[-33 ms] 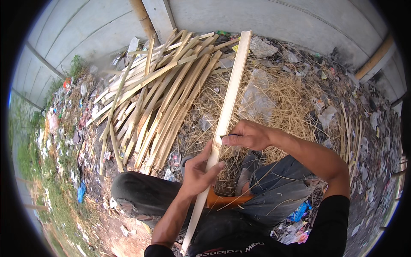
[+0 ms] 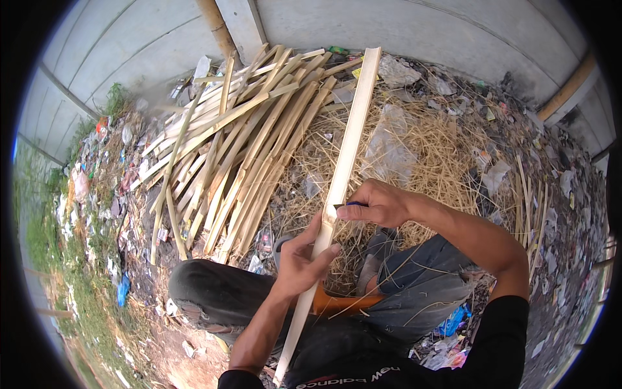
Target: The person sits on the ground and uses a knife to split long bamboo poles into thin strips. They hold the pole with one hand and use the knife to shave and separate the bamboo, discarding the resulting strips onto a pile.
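A long, pale split-bamboo strip [image 2: 350, 133] runs from my lap up toward the wall, its hollow inner face showing. My left hand [image 2: 303, 260] is closed round its lower part, thumb across the near side. Just above the left fingers is a node [image 2: 328, 223] in the strip. My right hand [image 2: 378, 203] grips a small knife [image 2: 353, 204] with a dark blade and what looks like a blue handle, mostly hidden in the fingers. The blade's tip touches the strip beside the node, or lies very close to it.
A big pile of bamboo strips [image 2: 259, 146] lies at the far left. Thin shavings [image 2: 440, 152] and litter cover the ground ahead. A pale panel wall [image 2: 414, 29] closes off the back. Something orange [image 2: 346, 303] shows between my legs. Several thin strips [image 2: 532, 207] lie at the right.
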{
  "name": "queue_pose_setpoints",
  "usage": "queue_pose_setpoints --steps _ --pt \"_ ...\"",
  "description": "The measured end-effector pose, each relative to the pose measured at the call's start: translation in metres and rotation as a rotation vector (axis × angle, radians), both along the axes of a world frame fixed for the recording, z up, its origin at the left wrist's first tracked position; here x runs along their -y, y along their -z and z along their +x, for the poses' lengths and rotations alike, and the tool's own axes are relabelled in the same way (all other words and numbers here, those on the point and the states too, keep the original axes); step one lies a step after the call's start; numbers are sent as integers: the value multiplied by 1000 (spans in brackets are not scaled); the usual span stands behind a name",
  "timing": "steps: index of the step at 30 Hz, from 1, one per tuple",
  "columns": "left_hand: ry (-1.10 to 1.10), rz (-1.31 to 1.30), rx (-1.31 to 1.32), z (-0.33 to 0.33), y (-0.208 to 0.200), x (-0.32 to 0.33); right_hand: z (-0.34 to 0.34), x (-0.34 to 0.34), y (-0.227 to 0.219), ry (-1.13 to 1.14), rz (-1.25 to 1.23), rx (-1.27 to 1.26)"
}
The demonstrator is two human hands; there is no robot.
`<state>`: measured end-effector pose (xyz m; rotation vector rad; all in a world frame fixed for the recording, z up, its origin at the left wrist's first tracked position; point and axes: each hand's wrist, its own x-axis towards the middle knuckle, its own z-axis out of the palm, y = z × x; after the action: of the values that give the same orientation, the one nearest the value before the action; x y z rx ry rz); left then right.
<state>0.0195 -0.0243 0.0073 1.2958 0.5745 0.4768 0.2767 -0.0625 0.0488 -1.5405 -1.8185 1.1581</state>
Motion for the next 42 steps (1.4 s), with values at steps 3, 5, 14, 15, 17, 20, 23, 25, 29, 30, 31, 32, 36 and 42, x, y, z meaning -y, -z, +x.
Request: queue_pose_setpoints --steps 3,5,14,15,17,20,23,25,29,30,31,32,36,42 --pt "-47 48 -53 -1 4 -3 -10 6 -1 148 278 195" --pt "-73 85 -68 0 6 -6 -22 8 3 325 420 329" --pt "-35 2 -65 0 5 -2 -14 0 9 121 108 131" --pt "-18 -8 -56 0 4 -2 -12 1 8 25 43 55" --pt "-30 -19 -55 0 5 -6 -10 3 4 -170 -87 -99" --pt "-105 40 -31 -4 21 -22 -18 10 -1 -343 -269 -130" --pt "-141 116 8 -6 28 -23 0 7 -18 31 -69 16" --pt "-152 121 -34 -3 23 -19 3 6 -13 291 208 118" --pt "-141 108 -49 -1 26 -19 3 7 2 480 631 302" --pt "-142 94 -58 0 23 -18 1 6 1 491 657 346" --pt "-144 80 -68 0 21 -17 -2 8 -2 424 528 381" --pt "-144 74 -63 1 20 -16 -7 11 -8 357 398 414" --pt "-108 -4 -62 4 8 -13 -36 20 -10 133 192 466" --pt "14 -123 -12 -9 10 -10 -10 -10 -9 372 271 395"
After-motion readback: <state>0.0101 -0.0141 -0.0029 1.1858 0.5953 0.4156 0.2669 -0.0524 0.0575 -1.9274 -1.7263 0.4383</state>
